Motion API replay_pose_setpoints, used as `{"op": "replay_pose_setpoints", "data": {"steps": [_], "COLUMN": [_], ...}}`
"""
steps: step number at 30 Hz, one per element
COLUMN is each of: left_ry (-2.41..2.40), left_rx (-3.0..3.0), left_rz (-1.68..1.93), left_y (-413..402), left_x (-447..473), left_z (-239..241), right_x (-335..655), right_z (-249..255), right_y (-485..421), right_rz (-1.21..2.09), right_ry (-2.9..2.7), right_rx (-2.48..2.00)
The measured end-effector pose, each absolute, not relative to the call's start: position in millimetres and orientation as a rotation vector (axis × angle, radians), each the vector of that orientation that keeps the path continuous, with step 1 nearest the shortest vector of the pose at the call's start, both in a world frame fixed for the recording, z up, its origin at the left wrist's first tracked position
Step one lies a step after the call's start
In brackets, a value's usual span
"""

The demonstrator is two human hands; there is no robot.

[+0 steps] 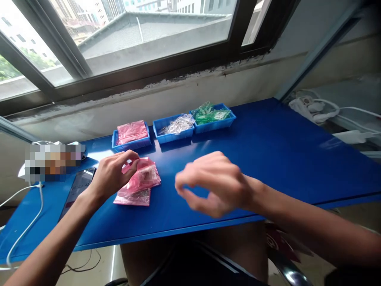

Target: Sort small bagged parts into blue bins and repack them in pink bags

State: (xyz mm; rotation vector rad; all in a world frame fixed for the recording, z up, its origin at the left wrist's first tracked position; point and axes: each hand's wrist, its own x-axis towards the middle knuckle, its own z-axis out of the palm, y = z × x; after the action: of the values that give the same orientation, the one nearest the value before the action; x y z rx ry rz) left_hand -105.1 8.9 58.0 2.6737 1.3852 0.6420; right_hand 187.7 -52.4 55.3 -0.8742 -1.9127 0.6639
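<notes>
My left hand is at the pink plastic bags, with thumb and forefinger curled together at the near-left corner of the upper pink bag. The fingertips appear to pinch its plastic. Inside that bag something pale shows, too unclear to name. Beneath it lies another pink bag, flat on the blue table. Over the table to the right, my right hand is blurred by motion. Its thumb and forefinger curve into a ring, tips close together, and no object shows between them.
Along the wall stand three blue bins: one with pink bags, one with clear bags of silvery pieces, one with green bags. A phone and a white cable lie at the left. The table's front edge runs before my lap.
</notes>
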Motion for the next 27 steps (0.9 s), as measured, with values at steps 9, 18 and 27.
{"op": "replay_pose_setpoints", "data": {"steps": [9,18,27], "left_ry": [1.1,1.157,1.266], "left_rx": [2.109,1.518,1.494], "left_rz": [0.731,0.901,0.923], "left_y": [17.9,22.8,17.6], "left_x": [-41.2,-31.2,-32.8], "left_z": [66.6,26.9,19.9], "right_x": [186.8,192.7,194.7], "right_z": [27.3,-0.1,-11.5], "right_y": [2.8,15.1,17.5], "right_rz": [0.967,1.111,1.226], "right_ry": [-1.887,-1.359,-1.344], "right_rx": [-0.996,-1.082,-1.12]}}
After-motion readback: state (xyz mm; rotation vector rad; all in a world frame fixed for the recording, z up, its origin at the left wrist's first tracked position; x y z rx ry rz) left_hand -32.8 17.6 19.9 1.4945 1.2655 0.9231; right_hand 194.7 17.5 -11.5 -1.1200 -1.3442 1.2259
